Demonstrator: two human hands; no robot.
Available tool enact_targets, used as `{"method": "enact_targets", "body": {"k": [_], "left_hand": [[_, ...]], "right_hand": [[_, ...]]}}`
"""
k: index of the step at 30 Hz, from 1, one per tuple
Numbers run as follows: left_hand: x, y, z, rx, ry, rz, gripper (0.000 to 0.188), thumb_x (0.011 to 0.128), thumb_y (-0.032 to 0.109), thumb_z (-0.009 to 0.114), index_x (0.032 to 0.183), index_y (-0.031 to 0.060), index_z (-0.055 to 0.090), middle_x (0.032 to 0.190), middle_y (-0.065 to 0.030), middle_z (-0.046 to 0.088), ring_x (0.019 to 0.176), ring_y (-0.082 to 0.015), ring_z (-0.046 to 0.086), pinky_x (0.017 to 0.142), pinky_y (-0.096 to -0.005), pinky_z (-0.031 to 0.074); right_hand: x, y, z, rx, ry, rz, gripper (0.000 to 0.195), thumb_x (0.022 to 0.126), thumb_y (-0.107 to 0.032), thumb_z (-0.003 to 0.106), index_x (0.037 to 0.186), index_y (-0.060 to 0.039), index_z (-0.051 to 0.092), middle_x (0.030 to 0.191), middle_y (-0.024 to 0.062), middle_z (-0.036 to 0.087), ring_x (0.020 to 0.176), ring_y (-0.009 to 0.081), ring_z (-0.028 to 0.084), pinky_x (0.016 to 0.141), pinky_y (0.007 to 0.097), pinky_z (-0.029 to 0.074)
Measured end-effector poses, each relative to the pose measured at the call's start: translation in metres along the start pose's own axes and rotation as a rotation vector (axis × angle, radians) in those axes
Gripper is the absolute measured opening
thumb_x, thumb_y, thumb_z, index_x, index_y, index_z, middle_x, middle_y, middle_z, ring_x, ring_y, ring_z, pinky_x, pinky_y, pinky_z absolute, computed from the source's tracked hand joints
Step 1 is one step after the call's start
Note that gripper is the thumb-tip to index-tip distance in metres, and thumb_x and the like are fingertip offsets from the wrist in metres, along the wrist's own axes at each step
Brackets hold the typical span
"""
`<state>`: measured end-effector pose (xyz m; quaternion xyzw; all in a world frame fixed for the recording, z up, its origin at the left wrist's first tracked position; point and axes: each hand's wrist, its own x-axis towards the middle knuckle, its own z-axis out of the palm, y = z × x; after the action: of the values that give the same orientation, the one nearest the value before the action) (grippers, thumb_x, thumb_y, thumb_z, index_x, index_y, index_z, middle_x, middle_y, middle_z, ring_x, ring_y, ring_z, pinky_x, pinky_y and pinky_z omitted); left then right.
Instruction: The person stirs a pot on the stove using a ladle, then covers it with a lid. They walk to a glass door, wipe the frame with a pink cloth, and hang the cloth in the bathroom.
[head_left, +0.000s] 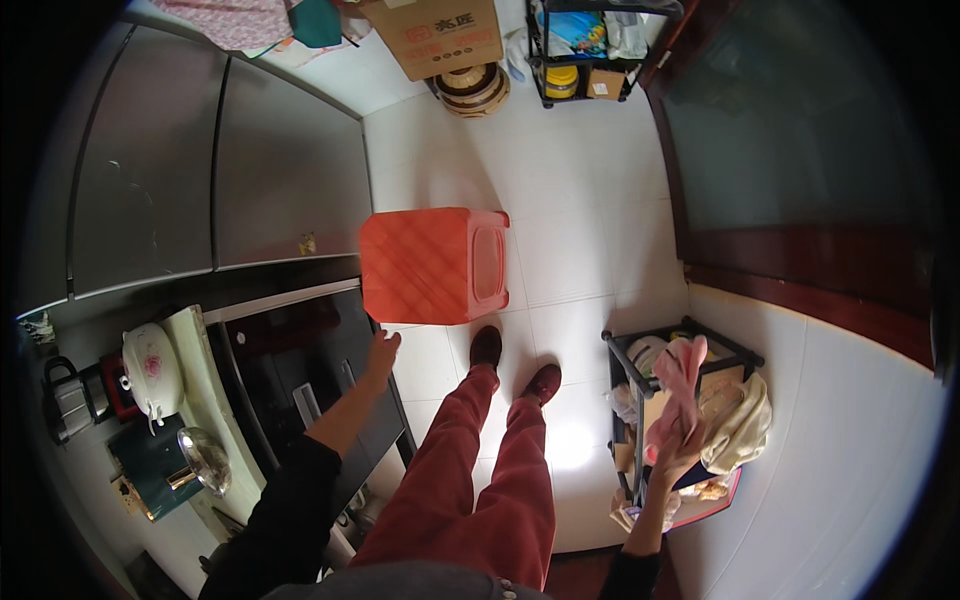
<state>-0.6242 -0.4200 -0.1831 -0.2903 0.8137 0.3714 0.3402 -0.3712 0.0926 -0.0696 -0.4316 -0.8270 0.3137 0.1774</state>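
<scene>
My right hand grips a pink cloth above the black shelf rack on the right. A beige cloth hangs over the rack just beside that hand. My left hand is held out over the floor near the dark cabinet front, its fingers partly bent and no object visible in them. Just beyond it stands a red plastic stool, its square seat facing up.
Gray refrigerator doors rise at the left, above a counter holding a white floral pot and a metal lid. A cardboard box and another black rack stand at the far end. A dark red door is at right.
</scene>
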Motion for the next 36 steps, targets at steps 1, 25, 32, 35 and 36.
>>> {"method": "enact_targets", "body": {"k": [1,25,32,35,36], "left_hand": [[0.013,0.006,-0.006,0.032,0.014,0.052,0.043,0.093,0.039,0.057,0.122,0.0075,0.05,0.106,-0.0067,0.058,0.098,-0.0202,0.057,0.082,-0.0354,0.046],[0.118,0.07,-0.035,-0.237,-0.107,0.201,0.075,0.091,0.023,0.065,0.151,0.0014,0.025,0.147,-0.0165,0.043,0.133,-0.0257,0.044,0.108,-0.038,0.038],[0.078,0.08,-0.02,-0.455,-0.211,0.139,0.062,0.089,0.015,0.067,0.142,0.0012,0.036,0.136,-0.0133,0.052,0.122,-0.0238,0.053,0.102,-0.0361,0.045],[0.071,0.086,0.001,-0.574,-0.276,0.076,0.063,0.088,0.013,0.068,0.142,0.0025,0.036,0.135,-0.0123,0.052,0.122,-0.0227,0.053,0.102,-0.0356,0.046],[0.069,0.093,0.009,-0.588,-0.299,0.084,0.063,0.088,0.013,0.068,0.142,0.0025,0.036,0.135,-0.0125,0.052,0.121,-0.0227,0.054,0.102,-0.0356,0.046]], "right_hand": [[-0.01,-0.014,0.0,0.046,-0.022,-0.03,0.03,0.086,-0.026,0.053,0.102,-0.0011,0.059,0.082,0.021,0.062,0.071,0.0372,0.063,0.065,0.0431,0.05],[-0.096,-0.188,0.335,0.517,-1.01,0.592,0.098,0.078,-0.017,0.073,0.154,0.0,0.015,0.109,0.0141,0.067,0.103,0.0239,0.063,0.092,0.0336,0.048],[-0.093,-0.149,0.347,0.499,-0.938,0.528,0.097,0.079,-0.006,0.071,0.155,-0.0009,0.011,0.091,0.0081,0.068,0.086,0.0171,0.063,0.081,0.0288,0.051],[-0.056,-0.153,0.331,0.486,-0.917,0.511,0.095,0.078,-0.004,0.068,0.155,-0.0003,0.011,0.084,0.009,0.066,0.079,0.0172,0.063,0.074,0.0274,0.052],[-0.043,-0.151,0.328,0.462,-0.916,0.5,0.095,0.078,-0.003,0.068,0.154,-0.0001,0.012,0.085,0.0091,0.066,0.08,0.0173,0.063,0.074,0.0274,0.052]]}}
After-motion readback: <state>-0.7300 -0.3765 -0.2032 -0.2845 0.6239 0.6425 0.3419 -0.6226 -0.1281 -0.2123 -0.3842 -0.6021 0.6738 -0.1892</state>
